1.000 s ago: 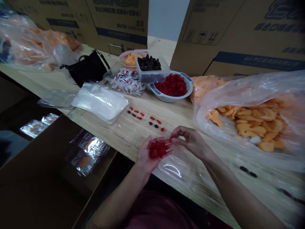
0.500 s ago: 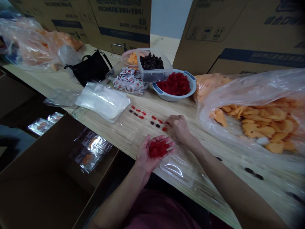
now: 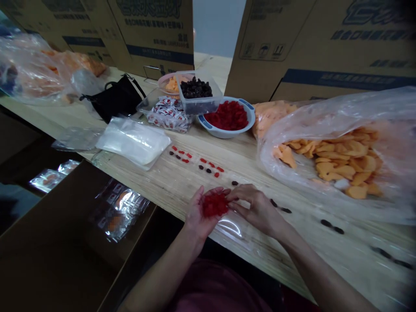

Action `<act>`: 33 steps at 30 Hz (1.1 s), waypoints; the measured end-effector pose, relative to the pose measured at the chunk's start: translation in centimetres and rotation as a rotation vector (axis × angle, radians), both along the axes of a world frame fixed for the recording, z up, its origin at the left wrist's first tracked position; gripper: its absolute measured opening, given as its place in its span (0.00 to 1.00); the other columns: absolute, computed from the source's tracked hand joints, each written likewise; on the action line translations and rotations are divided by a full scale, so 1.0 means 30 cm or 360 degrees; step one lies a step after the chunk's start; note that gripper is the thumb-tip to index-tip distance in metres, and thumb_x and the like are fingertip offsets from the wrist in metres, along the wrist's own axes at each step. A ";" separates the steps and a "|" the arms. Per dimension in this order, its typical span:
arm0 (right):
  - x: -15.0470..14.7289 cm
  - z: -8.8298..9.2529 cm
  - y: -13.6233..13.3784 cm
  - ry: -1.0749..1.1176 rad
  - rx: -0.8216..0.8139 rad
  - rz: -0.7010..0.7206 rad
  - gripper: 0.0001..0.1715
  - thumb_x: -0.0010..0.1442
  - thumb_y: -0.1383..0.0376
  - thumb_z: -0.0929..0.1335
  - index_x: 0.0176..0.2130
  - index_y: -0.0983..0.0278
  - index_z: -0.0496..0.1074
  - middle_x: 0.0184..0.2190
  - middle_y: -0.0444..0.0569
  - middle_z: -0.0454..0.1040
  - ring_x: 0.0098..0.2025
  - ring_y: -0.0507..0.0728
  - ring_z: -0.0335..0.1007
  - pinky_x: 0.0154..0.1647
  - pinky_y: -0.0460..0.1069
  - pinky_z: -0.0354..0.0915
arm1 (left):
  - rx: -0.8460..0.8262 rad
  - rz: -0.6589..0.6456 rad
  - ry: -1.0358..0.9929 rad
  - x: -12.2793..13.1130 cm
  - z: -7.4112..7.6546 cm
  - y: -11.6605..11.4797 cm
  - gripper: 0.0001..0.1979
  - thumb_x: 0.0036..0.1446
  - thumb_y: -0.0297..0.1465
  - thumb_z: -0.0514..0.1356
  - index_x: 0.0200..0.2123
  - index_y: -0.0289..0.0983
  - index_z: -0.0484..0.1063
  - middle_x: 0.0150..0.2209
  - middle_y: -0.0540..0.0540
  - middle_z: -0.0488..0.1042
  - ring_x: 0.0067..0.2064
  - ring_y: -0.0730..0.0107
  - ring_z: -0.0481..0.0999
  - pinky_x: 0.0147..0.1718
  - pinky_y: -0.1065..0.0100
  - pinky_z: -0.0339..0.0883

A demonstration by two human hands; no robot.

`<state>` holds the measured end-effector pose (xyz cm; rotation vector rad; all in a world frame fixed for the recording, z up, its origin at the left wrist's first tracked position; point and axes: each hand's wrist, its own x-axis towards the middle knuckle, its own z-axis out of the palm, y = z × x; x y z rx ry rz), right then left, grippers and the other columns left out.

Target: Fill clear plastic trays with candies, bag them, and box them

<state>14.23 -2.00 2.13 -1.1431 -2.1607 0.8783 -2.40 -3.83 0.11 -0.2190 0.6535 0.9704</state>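
Cupped palm up, my left hand [image 3: 198, 216] holds a small heap of red gummy-like pieces [image 3: 214, 205] above the front edge of the table. My right hand [image 3: 256, 208] reaches in from the right, its thumb and fingers pinched at the right edge of that heap, on a red piece mostly hidden by the fingertips. Beyond the hands, small groups of red pieces [image 3: 211, 164] and dark pieces [image 3: 204, 169] lie in short rows on the table. Another dark piece [image 3: 234, 183] sits just past my right hand, and more dark pairs [image 3: 332, 226] continue to the right.
Behind the rows stand a bowl of red pieces [image 3: 229, 116], a clear tub of dark pieces [image 3: 196, 89] and a tray of sachets [image 3: 169, 113]. Flat clear bags [image 3: 133, 141] lie left. An open bag of orange pieces [image 3: 344, 160] fills the right. A cardboard box [image 3: 65, 242] stands below, left.
My right hand has drawn back from the row of pieces to the heap in my left palm. A red piece now lies at the right end of the nearer group. The view has shifted slightly.
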 end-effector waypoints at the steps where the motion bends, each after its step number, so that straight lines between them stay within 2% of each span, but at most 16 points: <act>1: 0.010 -0.005 -0.020 0.0003 -0.0004 -0.0028 0.05 0.58 0.66 0.67 0.33 0.61 0.74 0.31 0.46 0.76 0.36 0.56 0.71 0.45 0.54 0.62 | -0.0008 -0.0014 0.0016 0.009 -0.003 -0.005 0.24 0.64 0.38 0.47 0.37 0.25 0.74 0.38 0.32 0.76 0.39 0.59 0.76 0.41 0.60 0.67; 4: 0.050 -0.027 -0.040 0.0087 -0.0177 -0.0100 0.05 0.58 0.64 0.67 0.31 0.61 0.74 0.30 0.46 0.76 0.34 0.56 0.71 0.41 0.52 0.64 | 0.0002 -0.0068 0.0018 0.032 -0.013 -0.018 0.23 0.63 0.38 0.48 0.36 0.24 0.75 0.38 0.31 0.77 0.38 0.58 0.77 0.41 0.59 0.68; 6: 0.081 -0.040 -0.020 0.0197 -0.0342 -0.0161 0.06 0.57 0.62 0.68 0.31 0.62 0.74 0.29 0.46 0.76 0.32 0.55 0.71 0.37 0.50 0.65 | 0.0003 -0.0087 -0.0015 0.042 -0.017 -0.021 0.24 0.63 0.38 0.48 0.35 0.24 0.75 0.37 0.31 0.77 0.39 0.55 0.77 0.44 0.55 0.67; 8: 0.110 -0.052 0.023 0.0264 -0.0401 -0.0258 0.08 0.56 0.60 0.68 0.30 0.63 0.73 0.28 0.46 0.76 0.32 0.55 0.71 0.36 0.49 0.65 | -0.0003 -0.0088 -0.0050 0.048 -0.016 -0.019 0.24 0.64 0.39 0.47 0.35 0.24 0.75 0.37 0.31 0.77 0.43 0.51 0.76 0.47 0.50 0.65; 12: 0.128 -0.082 0.132 0.0034 -0.0143 -0.0461 0.07 0.54 0.64 0.67 0.28 0.64 0.73 0.26 0.47 0.75 0.29 0.55 0.70 0.33 0.48 0.63 | 0.0027 -0.0093 -0.0054 0.055 -0.010 -0.017 0.24 0.63 0.39 0.47 0.36 0.24 0.75 0.40 0.29 0.76 0.47 0.48 0.75 0.51 0.47 0.62; 16: 0.094 -0.124 0.202 -0.0459 0.0178 -0.0378 0.06 0.52 0.73 0.66 0.26 0.66 0.72 0.25 0.50 0.75 0.29 0.56 0.69 0.34 0.49 0.61 | 0.0051 -0.0104 -0.0055 0.055 -0.005 -0.023 0.24 0.63 0.39 0.47 0.36 0.24 0.74 0.42 0.29 0.76 0.47 0.47 0.75 0.51 0.46 0.61; 18: 0.076 -0.139 0.209 -0.0586 0.0271 -0.0333 0.07 0.51 0.75 0.66 0.25 0.67 0.72 0.27 0.52 0.75 0.31 0.57 0.70 0.37 0.51 0.61 | 0.0051 -0.0100 -0.0059 0.052 -0.002 -0.026 0.25 0.63 0.40 0.46 0.36 0.25 0.74 0.42 0.29 0.76 0.47 0.47 0.75 0.51 0.46 0.61; 20: 0.069 -0.140 0.196 -0.0574 0.0293 -0.0343 0.07 0.52 0.75 0.66 0.26 0.67 0.73 0.29 0.53 0.75 0.32 0.58 0.70 0.39 0.52 0.61 | 0.0041 -0.0097 -0.0063 0.049 0.002 -0.027 0.25 0.63 0.40 0.46 0.36 0.25 0.74 0.41 0.29 0.76 0.47 0.47 0.74 0.51 0.46 0.62; 23: 0.079 -0.112 0.143 -0.0251 0.0150 -0.0289 0.07 0.55 0.73 0.65 0.30 0.67 0.74 0.31 0.52 0.75 0.32 0.56 0.70 0.36 0.50 0.63 | 0.0025 -0.0102 -0.0083 0.049 0.001 -0.027 0.25 0.63 0.41 0.47 0.37 0.25 0.74 0.40 0.30 0.76 0.47 0.48 0.74 0.51 0.46 0.61; 25: 0.094 -0.081 0.091 0.0039 -0.0049 -0.0125 0.08 0.57 0.71 0.65 0.34 0.65 0.75 0.32 0.50 0.74 0.34 0.55 0.70 0.35 0.48 0.65 | 0.0008 -0.0101 -0.0092 0.055 -0.003 -0.026 0.25 0.63 0.41 0.47 0.38 0.25 0.74 0.40 0.31 0.76 0.46 0.49 0.75 0.51 0.47 0.61; 27: 0.109 -0.054 0.037 0.0186 -0.0183 0.0051 0.10 0.58 0.70 0.65 0.37 0.63 0.75 0.35 0.49 0.74 0.37 0.55 0.71 0.39 0.49 0.66 | -0.0013 -0.0100 -0.0081 0.065 -0.009 -0.028 0.24 0.63 0.40 0.48 0.38 0.25 0.74 0.38 0.32 0.76 0.45 0.51 0.75 0.51 0.48 0.61; 29: 0.122 -0.039 -0.011 0.0155 -0.0175 0.0111 0.11 0.58 0.70 0.65 0.39 0.61 0.75 0.37 0.49 0.73 0.39 0.56 0.70 0.41 0.50 0.66 | -0.0028 -0.0122 -0.0066 0.078 -0.015 -0.031 0.24 0.63 0.40 0.48 0.38 0.25 0.74 0.36 0.33 0.76 0.44 0.51 0.75 0.51 0.48 0.62; 33: 0.144 -0.043 -0.065 -0.0037 -0.0074 0.0034 0.10 0.59 0.70 0.64 0.38 0.62 0.74 0.36 0.50 0.72 0.39 0.57 0.68 0.42 0.52 0.64 | -0.0070 -0.0208 -0.0065 0.103 -0.024 -0.043 0.24 0.63 0.40 0.49 0.38 0.24 0.74 0.36 0.33 0.76 0.43 0.51 0.76 0.50 0.47 0.62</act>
